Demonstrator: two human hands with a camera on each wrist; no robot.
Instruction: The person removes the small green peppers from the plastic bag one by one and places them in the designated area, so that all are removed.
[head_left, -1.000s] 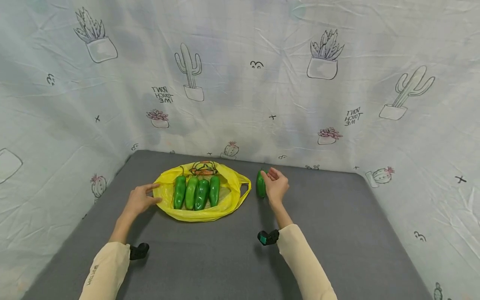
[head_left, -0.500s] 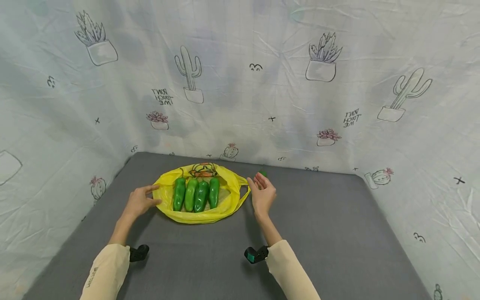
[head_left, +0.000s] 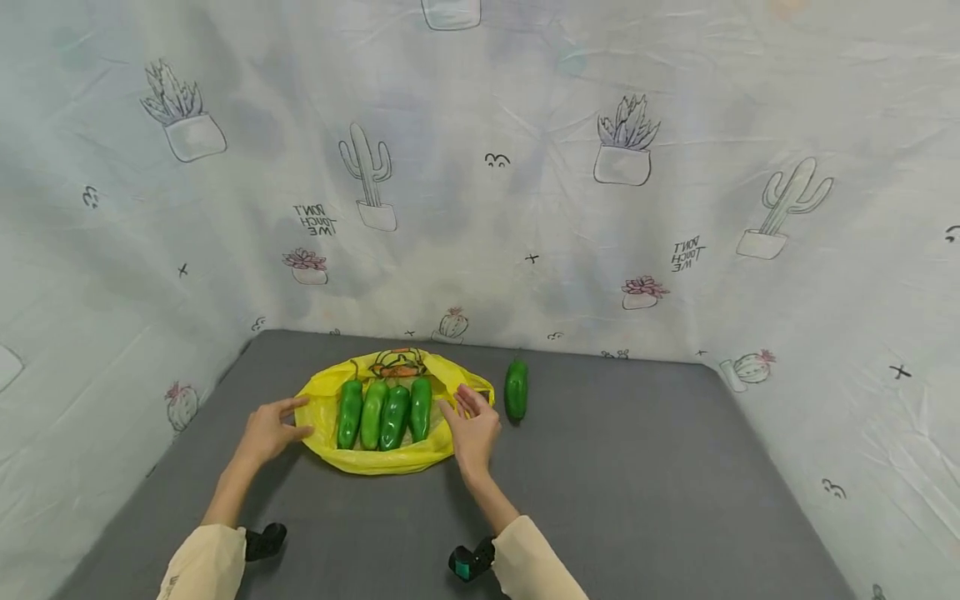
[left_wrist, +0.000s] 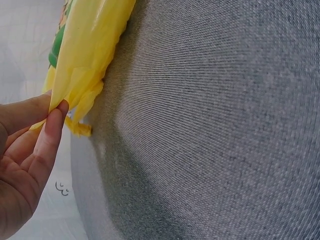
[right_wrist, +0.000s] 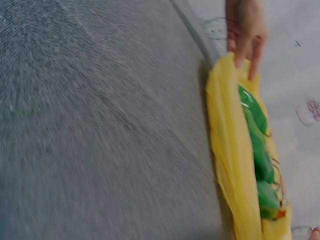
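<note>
A yellow plastic bag (head_left: 375, 461) lies with its mouth spread wide, and several green peppers (head_left: 395, 417) rest side by side in it. My left hand (head_left: 266, 433) pinches the bag's left edge; in the left wrist view, thumb and fingertips (left_wrist: 55, 117) press the thin film between them. Over the bag's right end is my right hand (head_left: 474, 429), its thumb and fingers apart and nothing seen in its grasp. Whether it touches the bag I cannot tell. Another green pepper (head_left: 516, 390) lies on the table, right of the bag.
The grey cloth-covered table (head_left: 637, 483) reaches out on both sides. A pale curtain (head_left: 540, 208) printed with cactus drawings hangs around its back and sides. Each wrist carries a small black camera, such as the right one (head_left: 472, 560).
My right hand has moved left from beside the lone pepper to over the bag's right end, leaving that pepper on the table. My left hand keeps its pinch. The head view has tilted up slightly.
</note>
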